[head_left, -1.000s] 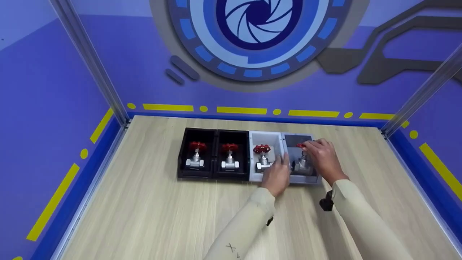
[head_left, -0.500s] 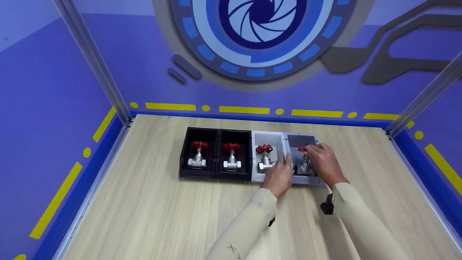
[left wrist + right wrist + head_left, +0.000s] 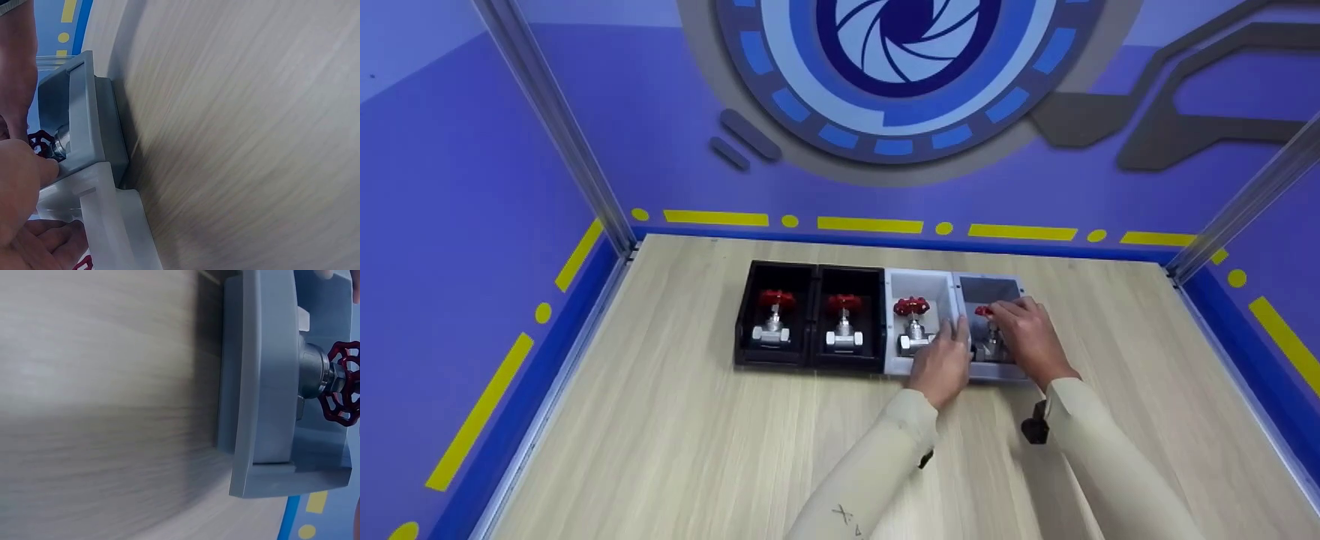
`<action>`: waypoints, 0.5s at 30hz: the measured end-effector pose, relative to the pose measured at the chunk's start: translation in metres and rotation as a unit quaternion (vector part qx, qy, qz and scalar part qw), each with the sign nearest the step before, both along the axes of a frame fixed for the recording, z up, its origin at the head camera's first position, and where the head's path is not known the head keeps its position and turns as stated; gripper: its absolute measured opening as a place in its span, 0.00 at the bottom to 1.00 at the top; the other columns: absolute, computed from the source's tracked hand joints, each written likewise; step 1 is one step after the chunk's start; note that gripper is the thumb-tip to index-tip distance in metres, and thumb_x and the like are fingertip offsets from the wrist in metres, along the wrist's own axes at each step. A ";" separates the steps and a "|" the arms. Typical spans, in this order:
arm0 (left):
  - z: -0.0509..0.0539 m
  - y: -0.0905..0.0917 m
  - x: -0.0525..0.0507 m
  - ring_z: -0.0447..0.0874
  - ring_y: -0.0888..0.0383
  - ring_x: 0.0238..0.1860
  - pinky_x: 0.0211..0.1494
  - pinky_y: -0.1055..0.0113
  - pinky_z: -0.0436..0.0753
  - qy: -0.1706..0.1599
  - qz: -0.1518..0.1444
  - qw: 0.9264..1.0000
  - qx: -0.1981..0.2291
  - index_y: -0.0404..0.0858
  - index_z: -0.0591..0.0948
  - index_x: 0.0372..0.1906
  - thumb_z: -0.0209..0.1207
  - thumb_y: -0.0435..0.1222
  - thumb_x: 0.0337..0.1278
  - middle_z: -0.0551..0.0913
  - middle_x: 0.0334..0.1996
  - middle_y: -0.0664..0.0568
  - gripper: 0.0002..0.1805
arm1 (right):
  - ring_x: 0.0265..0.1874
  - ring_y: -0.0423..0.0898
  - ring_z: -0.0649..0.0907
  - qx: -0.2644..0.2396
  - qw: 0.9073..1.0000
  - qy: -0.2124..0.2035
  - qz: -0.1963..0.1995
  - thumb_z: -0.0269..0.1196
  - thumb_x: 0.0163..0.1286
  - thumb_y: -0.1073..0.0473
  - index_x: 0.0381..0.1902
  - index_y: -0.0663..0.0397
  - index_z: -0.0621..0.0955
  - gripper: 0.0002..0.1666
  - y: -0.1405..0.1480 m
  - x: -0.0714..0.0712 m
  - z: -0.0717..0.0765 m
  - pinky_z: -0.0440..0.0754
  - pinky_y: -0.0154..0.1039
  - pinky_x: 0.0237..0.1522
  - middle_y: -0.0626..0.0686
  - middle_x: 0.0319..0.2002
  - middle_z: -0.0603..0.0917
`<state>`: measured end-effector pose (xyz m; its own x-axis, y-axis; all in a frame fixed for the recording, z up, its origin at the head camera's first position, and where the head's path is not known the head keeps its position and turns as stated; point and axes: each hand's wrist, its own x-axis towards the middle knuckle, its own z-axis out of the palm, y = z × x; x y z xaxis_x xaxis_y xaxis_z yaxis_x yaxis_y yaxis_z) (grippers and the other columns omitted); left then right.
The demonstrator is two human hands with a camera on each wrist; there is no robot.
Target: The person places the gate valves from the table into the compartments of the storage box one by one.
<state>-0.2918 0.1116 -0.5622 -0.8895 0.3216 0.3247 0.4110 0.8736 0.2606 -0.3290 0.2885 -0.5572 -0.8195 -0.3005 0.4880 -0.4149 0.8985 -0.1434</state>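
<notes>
Four-way handwheel details are hidden, but a metal gate valve (image 3: 992,346) with a red handwheel (image 3: 343,385) stands in the grey bin (image 3: 270,382) at the row's right end. My right hand (image 3: 1030,337) holds that handwheel by its right side, covering much of it in the head view. My left hand (image 3: 942,366) straddles the adjoining walls of the grey bin and the white bin (image 3: 107,225). Its thumb (image 3: 48,170) lies on the grey side, its fingers (image 3: 59,242) inside the white bin. Another red-wheeled valve (image 3: 913,334) stands upright in the white bin, beside those fingers.
Two black bins (image 3: 772,358) adjoin the white one on the left, each with a similar upright valve (image 3: 844,330). The row sits on a wooden table (image 3: 697,450), near the blue back wall (image 3: 840,195). Metal posts (image 3: 600,202) stand at the back corners.
The head view has shifted slightly. Within the grey bin, the valve has moved a little with my right hand. My left hand keeps its place on the bin walls.
</notes>
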 end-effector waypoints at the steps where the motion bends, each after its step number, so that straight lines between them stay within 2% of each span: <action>1: 0.000 0.000 0.000 0.84 0.58 0.32 0.25 0.66 0.81 0.001 0.000 1.000 -0.002 0.38 0.67 0.69 0.58 0.43 0.62 0.79 0.55 0.43 0.32 | 0.43 0.53 0.79 0.002 1.000 -0.001 -0.001 0.64 0.65 0.66 0.49 0.54 0.84 0.15 0.000 0.000 0.000 0.77 0.51 0.46 0.54 0.42 0.89; 11: 0.000 0.002 -0.001 0.85 0.56 0.34 0.27 0.66 0.82 -0.017 -0.005 1.000 0.005 0.38 0.65 0.70 0.59 0.43 0.62 0.78 0.58 0.40 0.34 | 0.41 0.52 0.78 -0.019 1.000 -0.005 -0.010 0.63 0.67 0.61 0.44 0.53 0.85 0.10 -0.006 -0.004 -0.002 0.73 0.50 0.42 0.53 0.38 0.89; 15: 0.000 0.001 -0.001 0.85 0.56 0.35 0.28 0.67 0.83 -0.023 -0.006 1.000 0.005 0.38 0.65 0.71 0.59 0.43 0.62 0.77 0.60 0.39 0.34 | 0.41 0.53 0.78 -0.029 0.999 -0.018 -0.019 0.61 0.69 0.59 0.45 0.52 0.85 0.10 -0.009 -0.006 -0.004 0.73 0.51 0.43 0.53 0.39 0.89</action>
<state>-0.2930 0.1126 -0.5621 -0.9000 0.3286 0.2865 0.4079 0.8665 0.2878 -0.3345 0.2798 -0.5614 -0.8473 -0.2400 0.4738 -0.3738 0.9032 -0.2108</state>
